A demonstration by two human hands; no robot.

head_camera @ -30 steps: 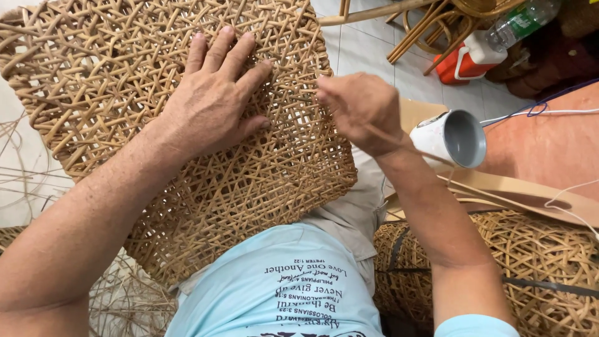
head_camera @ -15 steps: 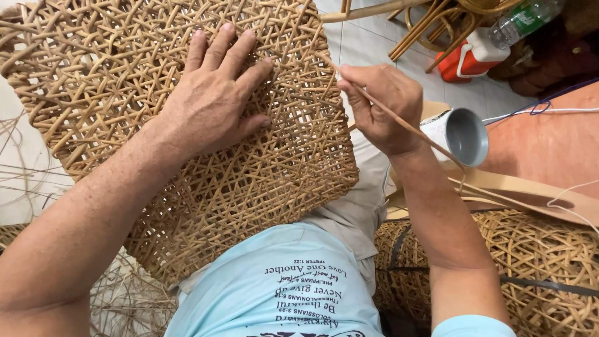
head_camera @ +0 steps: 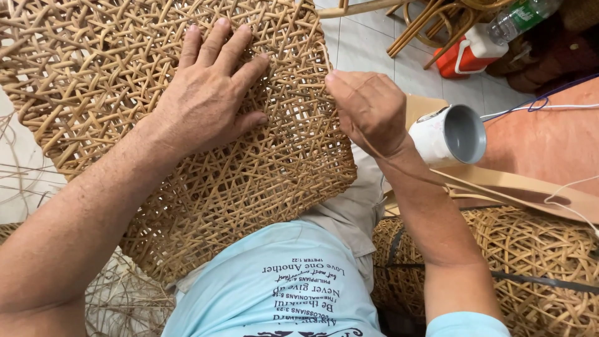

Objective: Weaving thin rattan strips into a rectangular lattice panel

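A large open-weave rattan panel point(head_camera: 125, 68) lies across my lap. My left hand point(head_camera: 209, 93) rests flat on it with fingers spread, pressing the weave down. My right hand point(head_camera: 368, 109) is at the panel's right edge, fingers closed on a thin rattan strand point(head_camera: 437, 181) that runs back along my forearm to the right. The strand's tip is hidden under the fingers.
A grey-and-white pipe piece point(head_camera: 452, 134) lies right beside my right wrist on a tan board point(head_camera: 530, 187). A woven rattan basket point(head_camera: 543, 262) sits at lower right. A red jug point(head_camera: 465, 56), a green bottle point(head_camera: 515, 19) and rattan chair legs point(head_camera: 418, 31) stand on the tiled floor beyond.
My right hand has moved left and down onto the panel's right edge, taking the strand with it. My left hand has stayed flat on the weave.
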